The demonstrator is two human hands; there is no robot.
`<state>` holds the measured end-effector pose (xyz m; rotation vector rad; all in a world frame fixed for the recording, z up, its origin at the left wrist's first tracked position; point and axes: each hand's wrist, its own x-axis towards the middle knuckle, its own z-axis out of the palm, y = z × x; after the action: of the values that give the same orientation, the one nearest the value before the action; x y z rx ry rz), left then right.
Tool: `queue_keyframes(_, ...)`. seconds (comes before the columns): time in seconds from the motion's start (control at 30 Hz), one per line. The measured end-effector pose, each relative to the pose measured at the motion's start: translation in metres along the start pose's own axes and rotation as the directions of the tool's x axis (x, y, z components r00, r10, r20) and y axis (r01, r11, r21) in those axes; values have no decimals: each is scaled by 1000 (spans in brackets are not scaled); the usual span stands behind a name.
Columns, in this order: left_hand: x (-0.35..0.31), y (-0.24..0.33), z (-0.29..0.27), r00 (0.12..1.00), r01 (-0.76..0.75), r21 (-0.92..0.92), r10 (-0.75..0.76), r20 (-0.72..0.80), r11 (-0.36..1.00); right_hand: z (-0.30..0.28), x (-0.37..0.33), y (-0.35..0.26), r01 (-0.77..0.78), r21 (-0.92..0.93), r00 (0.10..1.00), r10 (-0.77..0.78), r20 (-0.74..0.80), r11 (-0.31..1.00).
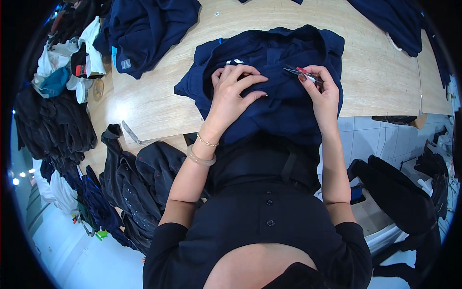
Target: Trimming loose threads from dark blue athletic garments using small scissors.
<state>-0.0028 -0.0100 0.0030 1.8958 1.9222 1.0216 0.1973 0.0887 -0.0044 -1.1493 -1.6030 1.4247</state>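
Left grip [233, 94] on navy garment [284, 113]: half-hidden, can't tell | right grip [325, 92]: clamped on snips [291, 71]

Pointed tool [294, 72], grip partly hidden

Table [159, 103] looked bright, white glare spot near left side. Navy cloth [284, 115] read dark, folds faint. Floor [72, 260] glowed bluish at lower left. Small lights [16, 181] flared at left rim. Fisheye curved edges, blackened corners, softened rim.
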Motion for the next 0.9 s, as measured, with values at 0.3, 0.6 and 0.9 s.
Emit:
queue_keyframes(0.3,0,-9,19,985,70,-29,-74,-157,997,8,-4,-11,95,-171,995,-93,18,981)
queue_keyframes(0.6,1,-7,22,972,143,-37,-147,-186,989,17,-4,-16,385,-427,923,-351,159,818)
queue_keyframes(0.9,1,-8,23,969,161,-42,-166,-181,986,23,-2,-17,386,-484,921,-360,149,785)
